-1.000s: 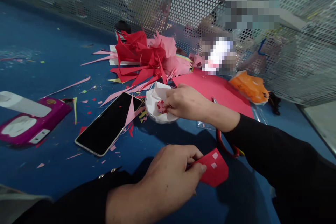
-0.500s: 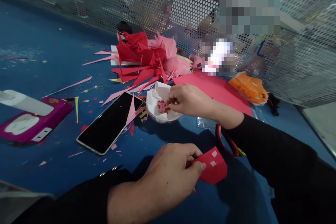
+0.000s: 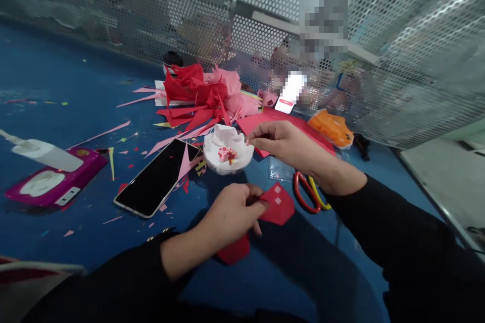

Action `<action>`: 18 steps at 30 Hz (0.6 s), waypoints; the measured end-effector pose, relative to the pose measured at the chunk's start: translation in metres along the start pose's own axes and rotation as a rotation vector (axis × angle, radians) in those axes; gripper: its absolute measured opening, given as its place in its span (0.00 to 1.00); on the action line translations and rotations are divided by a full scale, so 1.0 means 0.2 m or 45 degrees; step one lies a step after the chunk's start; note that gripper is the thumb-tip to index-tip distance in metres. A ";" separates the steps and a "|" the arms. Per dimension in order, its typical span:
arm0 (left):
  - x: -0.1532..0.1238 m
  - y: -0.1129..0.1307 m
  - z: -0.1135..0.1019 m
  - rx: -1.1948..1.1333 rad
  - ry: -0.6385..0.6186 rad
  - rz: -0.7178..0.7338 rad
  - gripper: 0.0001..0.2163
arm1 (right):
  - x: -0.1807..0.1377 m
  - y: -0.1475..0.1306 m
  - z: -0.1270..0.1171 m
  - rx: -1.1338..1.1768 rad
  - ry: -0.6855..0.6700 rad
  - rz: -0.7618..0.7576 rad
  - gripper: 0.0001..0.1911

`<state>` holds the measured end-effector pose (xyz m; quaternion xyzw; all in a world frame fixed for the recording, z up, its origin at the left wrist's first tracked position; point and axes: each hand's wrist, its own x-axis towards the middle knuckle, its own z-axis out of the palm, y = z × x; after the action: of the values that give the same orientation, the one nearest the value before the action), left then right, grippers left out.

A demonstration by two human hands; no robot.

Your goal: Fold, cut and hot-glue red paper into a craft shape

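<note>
My left hand point(image 3: 233, 209) pinches a folded piece of red paper point(image 3: 281, 208) bearing two small pale squares. Below that hand, part of another red paper piece point(image 3: 235, 251) shows. Fingertips pressed together, my right hand point(image 3: 290, 142) hovers by the right rim of a white paper-lined bowl point(image 3: 211, 155). Whether something tiny sits in its pinch cannot be made out. Small red, pink and yellow paper bits point(image 3: 227, 154) lie inside the bowl.
Left of the bowl lies a black-screened phone point(image 3: 155, 181); farther left, a purple device point(image 3: 85, 164) with a plugged-in white charger point(image 3: 49, 154). Scissors point(image 3: 306, 194) rest near my right forearm. Behind are red paper scraps point(image 3: 197, 91), an orange packet point(image 3: 331, 127) and a perforated metal screen point(image 3: 182, 5).
My right hand has lifted from inside the bowl to its right rim, fingers still pinched. The left hand keeps the red paper; a second red piece now shows beneath. The view has shifted.
</note>
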<state>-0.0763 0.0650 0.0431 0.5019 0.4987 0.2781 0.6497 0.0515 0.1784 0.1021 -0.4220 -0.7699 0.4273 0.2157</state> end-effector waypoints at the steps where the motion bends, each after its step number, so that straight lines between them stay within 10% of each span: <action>1: 0.00 0.01 0.00 -0.036 0.024 0.018 0.04 | -0.05 -0.02 -0.01 0.010 0.044 0.011 0.05; 9: -0.01 0.05 -0.02 -0.029 0.162 0.153 0.07 | -0.52 0.03 0.02 0.050 0.540 0.023 0.07; 18: -0.01 0.05 0.04 0.048 0.176 0.169 0.08 | -0.73 0.22 0.14 0.250 0.493 0.116 0.07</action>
<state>-0.0675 0.0628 0.0535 0.5255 0.5131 0.3451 0.5844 0.1337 0.0564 0.0537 -0.5075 -0.6491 0.4204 0.3799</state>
